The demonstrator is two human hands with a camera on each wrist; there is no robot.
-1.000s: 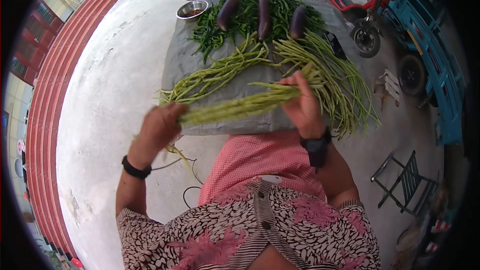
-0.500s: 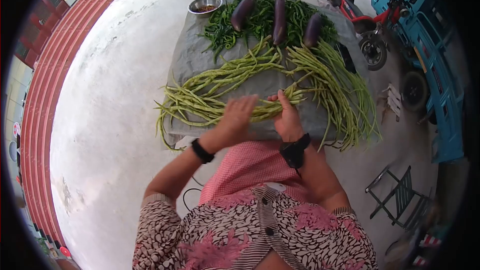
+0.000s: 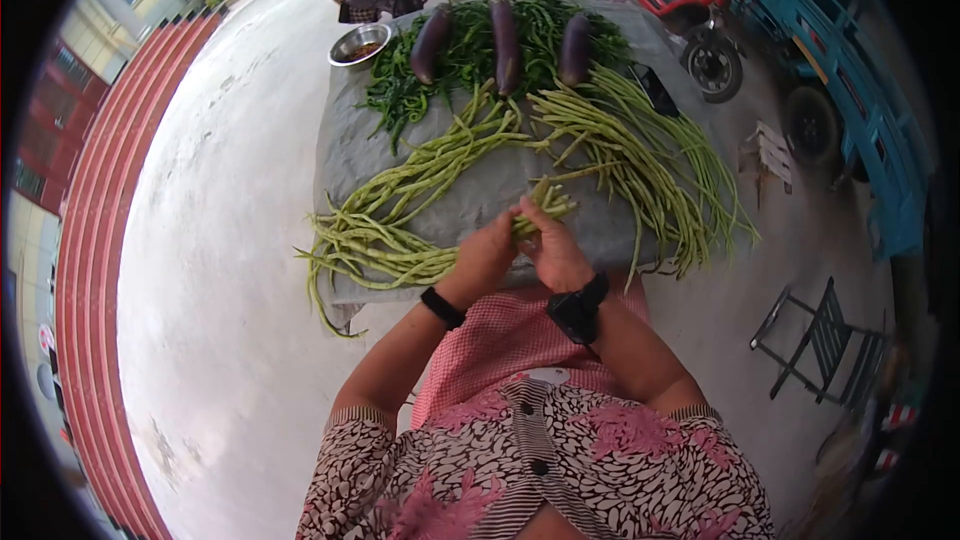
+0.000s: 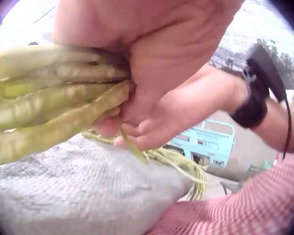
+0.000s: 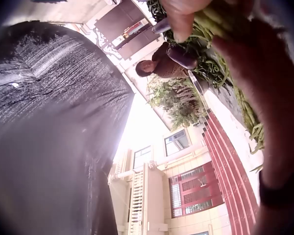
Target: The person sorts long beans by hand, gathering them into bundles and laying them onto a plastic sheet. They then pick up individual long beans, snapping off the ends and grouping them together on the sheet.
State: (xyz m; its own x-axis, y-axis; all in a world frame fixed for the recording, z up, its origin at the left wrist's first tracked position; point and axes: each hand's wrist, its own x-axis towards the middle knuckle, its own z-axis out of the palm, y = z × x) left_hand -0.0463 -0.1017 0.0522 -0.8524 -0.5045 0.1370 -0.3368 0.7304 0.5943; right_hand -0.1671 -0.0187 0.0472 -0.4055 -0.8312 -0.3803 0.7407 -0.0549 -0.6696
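The long bean bundle (image 3: pixel 395 252) lies at the near edge of the grey-covered surface (image 3: pixel 350 140), directly in front of the person. Its long axis runs left to right, tilted slightly away at the right end. The left hand (image 3: pixel 485 258) has its fingers curled round the bundle. The right hand (image 3: pixel 555 255) touches the left one and closes on the same bundle just beside it, near the short cut ends. Most of the bundle's length extends to the person's left, beyond the left hand, and fans out on the surface. Loose long beans (image 3: pixel 640 155) and three eggplants (image 3: pixel 505 30) lie farther back, well apart from both hands.
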